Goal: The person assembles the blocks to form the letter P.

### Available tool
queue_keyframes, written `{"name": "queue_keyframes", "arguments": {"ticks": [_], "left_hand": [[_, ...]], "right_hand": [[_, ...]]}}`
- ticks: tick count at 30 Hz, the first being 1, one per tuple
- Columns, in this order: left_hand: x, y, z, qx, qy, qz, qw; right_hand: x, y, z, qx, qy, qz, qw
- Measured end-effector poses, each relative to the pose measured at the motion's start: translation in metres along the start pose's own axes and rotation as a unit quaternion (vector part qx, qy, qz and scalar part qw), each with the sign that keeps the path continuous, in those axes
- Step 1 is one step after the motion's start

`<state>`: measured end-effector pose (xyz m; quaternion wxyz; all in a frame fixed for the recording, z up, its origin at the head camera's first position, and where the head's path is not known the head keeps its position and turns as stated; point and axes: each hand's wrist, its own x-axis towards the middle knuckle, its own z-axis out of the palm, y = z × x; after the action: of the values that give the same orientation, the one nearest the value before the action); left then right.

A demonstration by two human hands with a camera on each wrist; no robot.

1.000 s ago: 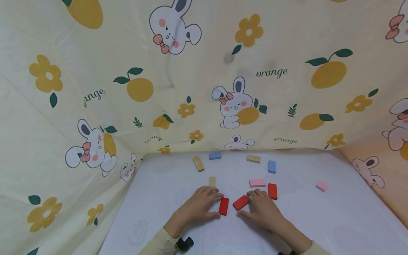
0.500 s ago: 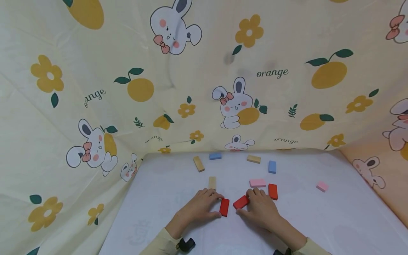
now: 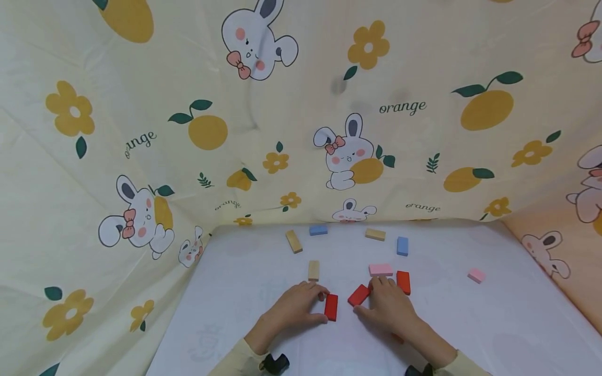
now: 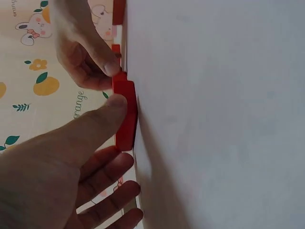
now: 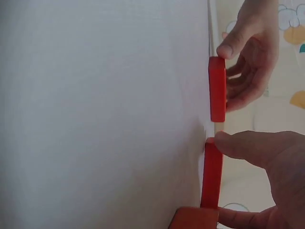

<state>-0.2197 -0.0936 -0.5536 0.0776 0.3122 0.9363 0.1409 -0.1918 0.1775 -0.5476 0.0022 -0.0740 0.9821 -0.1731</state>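
Left hand [image 3: 292,308] covers the near-left side of its red block [image 3: 331,307] in the head view, and the left-wrist view cuts the palm off at the bottom edge. Right hand [image 3: 389,309] hides the right end of the tilted red block [image 3: 358,295], and both sleeves run out of the bottom of the head view.

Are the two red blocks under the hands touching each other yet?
No: in the head view a strip of white table separates the left red block from the right red block.

Pink block [image 3: 380,269], blue block [image 3: 402,245], wooden block [image 3: 313,270], rabbit-print cloth [image 3: 301,115]
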Motion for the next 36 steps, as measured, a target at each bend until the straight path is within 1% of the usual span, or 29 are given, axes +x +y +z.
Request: {"name": "queue_keyframes", "arguments": {"ticks": [4, 8, 13, 18, 21, 25, 31, 36], "left_hand": [[-0.004, 0.003, 0.002, -0.03, 0.003, -0.01, 0.9995], [-0.009, 0.006, 0.003, -0.056, -0.003, -0.014, 0.9983], [-0.017, 0.011, 0.002, -0.069, -0.01, -0.012, 0.9975], [-0.027, 0.02, 0.001, -0.087, -0.021, -0.021, 0.9957], [-0.032, 0.025, 0.001, -0.089, -0.021, -0.03, 0.9954], [-0.041, 0.032, 0.001, -0.093, -0.022, -0.052, 0.9941], [-0.049, 0.041, 0.006, -0.097, -0.034, -0.065, 0.9926], [-0.053, 0.045, 0.009, -0.104, -0.027, -0.066, 0.992]], "right_hand": [[0.002, 0.004, -0.001, 0.014, 0.001, -0.001, 1.0], [0.004, 0.009, -0.002, 0.039, -0.007, 0.0, 0.999], [0.004, 0.016, -0.005, 0.076, -0.021, -0.011, 0.997], [0.004, 0.02, -0.006, 0.116, -0.03, -0.041, 0.992], [0.004, 0.021, -0.007, 0.127, -0.034, -0.063, 0.989], [0.005, 0.017, -0.01, 0.142, -0.049, -0.091, 0.984], [0.007, 0.011, -0.01, 0.141, -0.072, -0.127, 0.979], [0.008, 0.006, -0.008, 0.13, -0.082, -0.148, 0.977]]}}
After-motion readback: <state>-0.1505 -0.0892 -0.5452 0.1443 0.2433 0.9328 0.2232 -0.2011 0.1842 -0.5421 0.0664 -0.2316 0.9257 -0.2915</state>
